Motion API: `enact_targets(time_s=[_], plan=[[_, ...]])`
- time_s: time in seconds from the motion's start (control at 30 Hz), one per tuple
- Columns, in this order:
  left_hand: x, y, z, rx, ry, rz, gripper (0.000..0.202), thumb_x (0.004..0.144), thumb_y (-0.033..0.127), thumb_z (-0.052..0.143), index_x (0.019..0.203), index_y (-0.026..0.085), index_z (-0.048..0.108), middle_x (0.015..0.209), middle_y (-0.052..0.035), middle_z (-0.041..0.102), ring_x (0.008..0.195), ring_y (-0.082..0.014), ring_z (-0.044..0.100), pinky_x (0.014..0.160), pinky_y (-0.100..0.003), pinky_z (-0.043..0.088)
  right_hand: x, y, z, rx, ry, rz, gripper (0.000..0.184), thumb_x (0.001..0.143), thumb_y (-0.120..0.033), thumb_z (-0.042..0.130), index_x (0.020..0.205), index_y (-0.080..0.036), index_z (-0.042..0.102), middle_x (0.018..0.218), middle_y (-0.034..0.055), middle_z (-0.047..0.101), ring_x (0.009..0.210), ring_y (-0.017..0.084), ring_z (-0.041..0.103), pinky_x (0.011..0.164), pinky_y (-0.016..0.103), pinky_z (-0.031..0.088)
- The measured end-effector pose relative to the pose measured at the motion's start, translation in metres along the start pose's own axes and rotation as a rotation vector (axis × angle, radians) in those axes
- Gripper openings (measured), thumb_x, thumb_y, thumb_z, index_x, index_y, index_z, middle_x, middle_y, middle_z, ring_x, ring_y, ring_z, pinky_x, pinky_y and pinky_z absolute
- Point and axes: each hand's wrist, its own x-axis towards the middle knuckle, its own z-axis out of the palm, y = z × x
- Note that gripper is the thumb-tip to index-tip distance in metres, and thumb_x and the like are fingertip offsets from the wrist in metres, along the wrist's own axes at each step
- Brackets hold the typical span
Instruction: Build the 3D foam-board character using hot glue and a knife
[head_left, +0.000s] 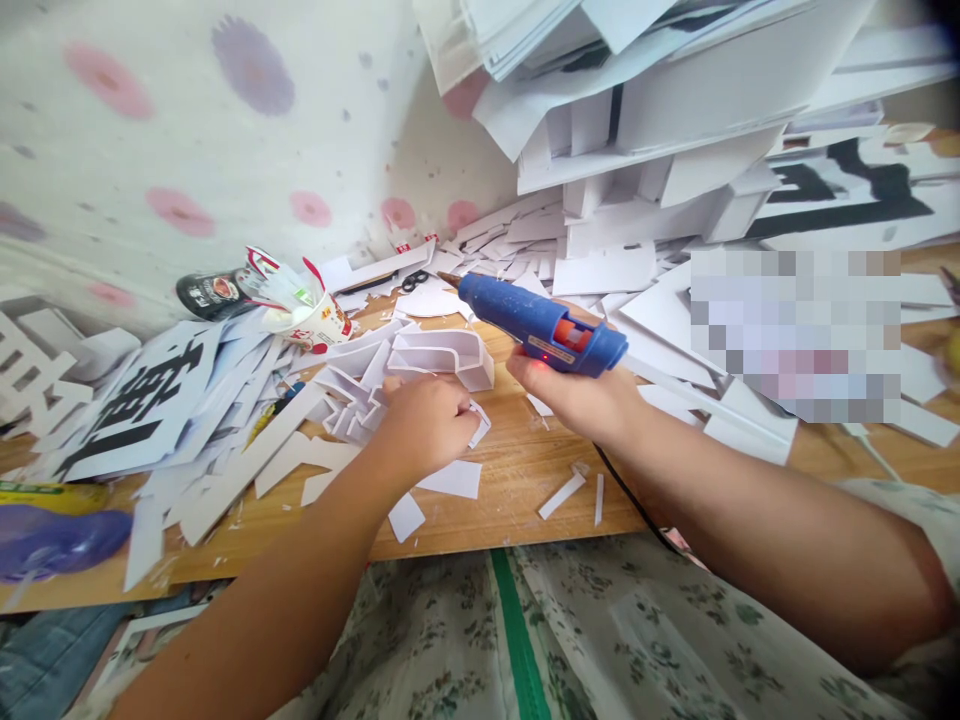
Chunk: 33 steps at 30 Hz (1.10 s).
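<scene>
My right hand [577, 395] is wrapped round a blue hot glue gun [536, 322], raised above the table. The gun's nozzle points left and away from me, and a small red light glows on its side. A black cord runs down from under my right wrist. My left hand [424, 420] is closed over a white shape with upright walls [442, 352], built from foam board and lying on the table. A bit of white board shows past its knuckles; the fingertips are mostly hidden.
White board scraps [405, 515] litter the wooden table [517, 490]. A paper cup [319, 315], a dark can [214, 293] and black-handled scissors [415, 281] lie toward the back. Stacked white boards [675, 110] overhang the right rear. A purple-and-yellow bag [64, 535] sits at left.
</scene>
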Motion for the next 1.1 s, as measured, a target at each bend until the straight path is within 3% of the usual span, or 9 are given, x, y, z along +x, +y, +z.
enact_targets(time_s=[0.17, 0.23, 0.37, 0.5, 0.63, 0.77, 0.87, 1.0, 1.1], plan=[[-0.008, -0.029, -0.021, -0.115, 0.026, 0.043, 0.020, 0.082, 0.042, 0.058, 0.083, 0.023, 0.066, 0.079, -0.0004, 0.065, 0.082, -0.0211, 0.057, 0.080, -0.037, 0.036, 0.000, 0.002, 0.000, 0.030, 0.016, -0.064, 0.020, 0.065, -0.023, 0.059, 0.056, -0.021, 0.042, 0.064, -0.0020, 0.051, 0.060, 0.013, 0.050, 0.060, 0.028, 0.042], [-0.012, -0.043, -0.025, -0.127, 0.076, 0.167, 0.027, 0.079, 0.038, 0.065, 0.103, 0.026, 0.063, 0.100, -0.0008, 0.065, 0.097, -0.0223, 0.057, 0.086, -0.037, 0.037, 0.000, 0.003, 0.000, 0.024, 0.003, -0.067, 0.022, 0.065, -0.023, 0.059, 0.055, -0.022, 0.039, 0.065, -0.0016, 0.051, 0.060, 0.013, 0.050, 0.059, 0.028, 0.041], [-0.014, -0.055, -0.014, -0.025, 0.040, 0.425, 0.056, 0.080, 0.027, 0.070, 0.130, 0.035, 0.047, 0.137, -0.0028, 0.049, 0.128, -0.0269, 0.042, 0.102, -0.043, 0.028, 0.000, 0.004, 0.000, 0.021, -0.029, -0.053, 0.023, 0.066, -0.023, 0.059, 0.055, -0.022, 0.038, 0.067, 0.0000, 0.053, 0.063, 0.015, 0.052, 0.060, 0.029, 0.043], [-0.003, -0.046, -0.001, 0.014, 0.032, 0.477, 0.052, 0.077, 0.033, 0.076, 0.124, 0.028, 0.054, 0.125, -0.0042, 0.059, 0.121, -0.0288, 0.045, 0.099, -0.044, 0.027, 0.001, 0.007, 0.002, 0.034, -0.011, -0.055, 0.017, 0.066, -0.025, 0.060, 0.059, -0.021, 0.045, 0.066, 0.0002, 0.055, 0.062, 0.015, 0.053, 0.060, 0.030, 0.043], [0.008, -0.042, -0.001, -0.027, 0.005, 0.508, 0.043, 0.075, 0.031, 0.079, 0.114, 0.027, 0.061, 0.112, -0.0026, 0.064, 0.112, -0.0275, 0.049, 0.091, -0.039, 0.030, 0.002, 0.009, 0.003, 0.035, -0.017, -0.053, 0.014, 0.067, -0.027, 0.060, 0.061, -0.021, 0.049, 0.066, 0.0009, 0.056, 0.060, 0.016, 0.053, 0.059, 0.032, 0.043], [0.010, -0.047, 0.001, -0.082, 0.005, 0.510, 0.054, 0.069, 0.039, 0.084, 0.115, 0.028, 0.058, 0.112, -0.0018, 0.063, 0.110, -0.0277, 0.049, 0.088, -0.039, 0.028, 0.001, 0.007, 0.002, 0.015, -0.022, -0.084, 0.017, 0.067, -0.027, 0.060, 0.058, -0.021, 0.047, 0.065, 0.0015, 0.055, 0.062, 0.017, 0.055, 0.060, 0.033, 0.044], [0.006, -0.052, 0.006, -0.172, 0.076, 0.506, 0.057, 0.067, 0.043, 0.084, 0.111, 0.024, 0.054, 0.114, -0.0026, 0.062, 0.108, -0.0258, 0.053, 0.089, -0.039, 0.028, 0.001, 0.006, 0.001, 0.019, -0.025, -0.098, 0.018, 0.067, -0.026, 0.060, 0.057, -0.022, 0.045, 0.065, 0.0014, 0.055, 0.064, 0.018, 0.056, 0.061, 0.033, 0.045], [0.000, -0.059, 0.016, -0.261, 0.198, 0.621, 0.040, 0.075, 0.040, 0.079, 0.095, 0.021, 0.050, 0.116, -0.0015, 0.063, 0.110, -0.0230, 0.056, 0.098, -0.042, 0.026, 0.001, 0.006, 0.001, 0.019, -0.014, -0.096, 0.020, 0.067, -0.025, 0.059, 0.057, -0.022, 0.042, 0.065, 0.0014, 0.055, 0.064, 0.017, 0.055, 0.062, 0.033, 0.045], [-0.002, -0.063, 0.024, -0.235, 0.281, 0.697, 0.032, 0.081, 0.038, 0.073, 0.100, 0.024, 0.052, 0.122, -0.0021, 0.062, 0.117, -0.0217, 0.055, 0.105, -0.042, 0.025, 0.001, 0.007, 0.002, 0.017, -0.022, -0.094, 0.020, 0.066, -0.025, 0.059, 0.057, -0.023, 0.041, 0.065, 0.0008, 0.054, 0.064, 0.017, 0.054, 0.062, 0.033, 0.045]])
